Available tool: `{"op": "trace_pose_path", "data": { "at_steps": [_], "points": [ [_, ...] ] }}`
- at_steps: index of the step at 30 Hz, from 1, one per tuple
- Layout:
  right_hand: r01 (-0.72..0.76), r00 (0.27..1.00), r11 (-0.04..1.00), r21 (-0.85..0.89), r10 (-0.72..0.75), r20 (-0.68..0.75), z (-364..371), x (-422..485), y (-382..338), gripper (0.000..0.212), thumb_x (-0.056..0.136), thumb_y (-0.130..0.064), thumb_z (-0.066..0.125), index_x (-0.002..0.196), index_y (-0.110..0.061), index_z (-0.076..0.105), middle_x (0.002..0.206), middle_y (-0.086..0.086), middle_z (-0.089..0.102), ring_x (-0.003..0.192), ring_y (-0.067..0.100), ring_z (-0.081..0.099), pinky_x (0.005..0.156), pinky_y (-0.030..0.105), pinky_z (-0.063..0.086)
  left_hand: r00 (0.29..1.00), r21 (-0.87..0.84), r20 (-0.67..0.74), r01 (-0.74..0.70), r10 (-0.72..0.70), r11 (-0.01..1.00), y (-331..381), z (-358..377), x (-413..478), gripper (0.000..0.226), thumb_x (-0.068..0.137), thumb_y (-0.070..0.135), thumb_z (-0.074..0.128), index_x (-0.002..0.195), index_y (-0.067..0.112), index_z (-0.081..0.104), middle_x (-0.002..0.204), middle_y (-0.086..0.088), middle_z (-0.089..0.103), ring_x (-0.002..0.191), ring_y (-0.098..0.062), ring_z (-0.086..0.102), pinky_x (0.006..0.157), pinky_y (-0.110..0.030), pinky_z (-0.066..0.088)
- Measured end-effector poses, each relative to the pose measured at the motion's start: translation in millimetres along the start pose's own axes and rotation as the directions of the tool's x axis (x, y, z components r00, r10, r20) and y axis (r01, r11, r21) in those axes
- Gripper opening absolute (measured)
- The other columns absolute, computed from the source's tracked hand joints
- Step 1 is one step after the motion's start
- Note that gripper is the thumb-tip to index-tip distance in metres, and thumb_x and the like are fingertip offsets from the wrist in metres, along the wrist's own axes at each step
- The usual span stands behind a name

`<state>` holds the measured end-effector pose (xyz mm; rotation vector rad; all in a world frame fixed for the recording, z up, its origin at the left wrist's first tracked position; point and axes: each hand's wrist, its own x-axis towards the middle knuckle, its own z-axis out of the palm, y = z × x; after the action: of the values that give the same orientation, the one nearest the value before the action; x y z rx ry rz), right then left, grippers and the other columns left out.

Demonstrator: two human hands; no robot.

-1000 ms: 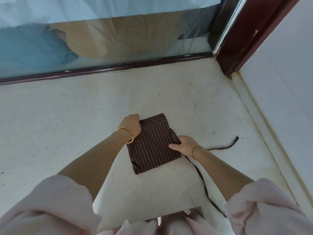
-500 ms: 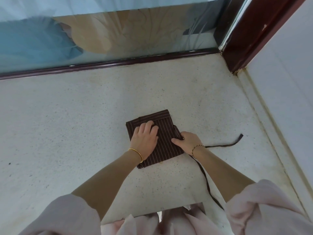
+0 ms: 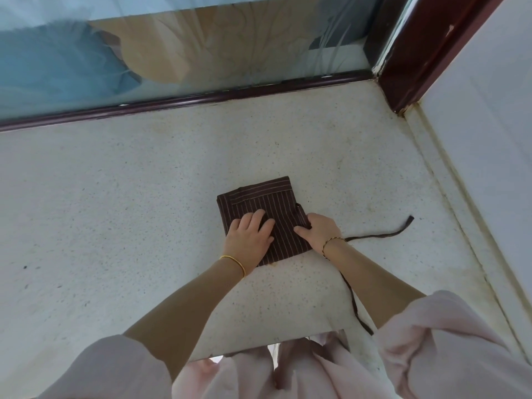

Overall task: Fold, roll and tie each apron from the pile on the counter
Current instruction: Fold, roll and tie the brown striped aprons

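A dark brown apron [image 3: 260,198] with thin pale stripes lies folded into a small square on the speckled counter [image 3: 144,197]. My left hand [image 3: 249,237] lies flat on its near left part, fingers spread and pressing down. My right hand [image 3: 318,231] holds the apron's right edge, thumb on top of the cloth and fingers curled at the side. Two dark ties come out from under my right wrist: one tie [image 3: 385,234] runs right across the counter, the other tie [image 3: 352,300] trails toward me over the front edge.
A dark wooden rail [image 3: 184,100] with glass above closes the counter's far side. A dark wooden post [image 3: 414,53] stands at the back right corner, and a pale wall [image 3: 489,139] runs along the right. The counter's front edge [image 3: 273,345] is near my body.
My left hand moved from the apron's far left corner to lie flat on the near part of the cloth. The right hand stayed at the right edge. The view shifted slightly.
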<state>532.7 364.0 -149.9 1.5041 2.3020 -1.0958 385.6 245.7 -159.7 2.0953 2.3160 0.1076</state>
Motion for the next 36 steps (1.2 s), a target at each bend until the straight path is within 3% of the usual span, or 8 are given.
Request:
{"op": "trace_pose_path", "data": {
  "at_steps": [6,13,16,19,23,26,31,36],
  "points": [
    [-0.021,0.995,0.999,0.048,0.026,-0.096,-17.7,1.9,4.3,0.016,0.095,-0.026,0.050,0.091,-0.011,0.055,0.081,0.005,0.057,0.078,0.021,0.056,0.068,0.030,0.045,0.995,0.102,0.088,-0.054,0.045,0.993,-8.5,9.5,-10.1,0.058,0.083,0.051,0.050,0.131,0.018,0.054,0.133,-0.009,0.054,0.113,-0.029,0.055,0.084,-0.043,0.050],
    [-0.257,0.940,0.821,-0.510,0.089,-0.330,-103.7,18.7,-11.5,0.030,0.091,-0.016,0.049,0.119,-0.020,0.055,0.113,0.006,0.059,0.108,0.027,0.051,0.096,0.041,0.035,0.984,-0.020,0.180,-0.012,0.015,1.000,-11.0,-0.8,-2.6,0.056,0.083,0.050,0.058,0.129,0.020,0.055,0.133,-0.007,0.052,0.116,-0.030,0.052,0.084,-0.046,0.049],
    [-0.149,0.971,0.777,-0.612,-0.004,-0.241,-110.4,20.4,-26.4,0.049,0.082,-0.009,0.052,0.130,-0.015,0.042,0.127,0.013,0.045,0.120,0.032,0.038,0.101,0.048,0.033,0.995,-0.285,0.093,0.045,-0.020,0.958,-19.9,-15.5,12.3,0.036,0.090,0.026,0.058,0.124,0.013,0.056,0.129,-0.009,0.051,0.117,-0.028,0.049,0.096,-0.042,0.047],
    [0.069,0.969,0.864,-0.499,-0.176,-0.171,-91.0,24.6,-44.0,0.052,0.087,-0.009,0.051,0.137,-0.011,0.036,0.131,0.014,0.043,0.119,0.030,0.041,0.093,0.039,0.042,0.987,-0.278,-0.053,0.132,-0.153,0.951,-37.0,-28.5,31.1,0.037,0.084,0.011,0.063,0.121,0.009,0.056,0.125,-0.013,0.052,0.115,-0.032,0.049,0.099,-0.046,0.044],
    [0.287,0.941,0.885,-0.368,-0.333,-0.067,-62.7,36.4,-69.8,0.051,0.095,-0.013,0.046,0.143,-0.011,0.030,0.140,0.012,0.040,0.124,0.028,0.042,0.100,0.040,0.042,0.931,-0.181,0.238,0.323,-0.277,0.929,-58.9,-35.7,52.3,0.058,0.090,0.023,0.053,0.143,0.014,0.031,0.147,-0.007,0.031,0.136,-0.029,0.027,0.111,-0.044,0.023],
    [0.344,0.935,0.818,-0.460,-0.342,0.092,-44.8,54.4,-74.8,0.054,0.095,-0.024,0.050,0.143,-0.012,0.029,0.139,0.010,0.040,0.122,0.028,0.043,0.098,0.042,0.044,0.859,-0.195,0.457,0.348,-0.229,0.917,-72.1,-34.2,65.7,0.063,0.088,0.024,0.054,0.145,0.015,0.026,0.146,-0.009,0.029,0.133,-0.029,0.029,0.108,-0.043,0.032],
    [0.296,0.951,0.708,-0.641,-0.283,0.127,-33.8,74.3,-75.5,0.050,0.088,-0.028,0.061,0.131,-0.013,0.040,0.129,0.009,0.041,0.115,0.027,0.042,0.084,0.036,0.043,0.850,-0.137,0.490,0.297,-0.196,0.945,-81.9,-28.1,77.9,0.062,0.081,0.032,0.069,0.132,0.014,0.039,0.128,-0.008,0.041,0.114,-0.026,0.045,0.097,-0.037,0.043],
    [0.274,0.962,0.764,-0.584,-0.208,0.179,-34.9,92.5,-87.2,0.051,0.079,-0.017,0.072,0.122,-0.012,0.044,0.119,0.008,0.046,0.108,0.025,0.045,0.082,0.033,0.043,0.810,-0.169,0.560,0.316,-0.173,0.934,-87.2,-30.1,91.4,0.055,0.076,0.032,0.075,0.117,0.012,0.043,0.114,-0.007,0.049,0.101,-0.024,0.051,0.088,-0.036,0.047]
  ]
}}
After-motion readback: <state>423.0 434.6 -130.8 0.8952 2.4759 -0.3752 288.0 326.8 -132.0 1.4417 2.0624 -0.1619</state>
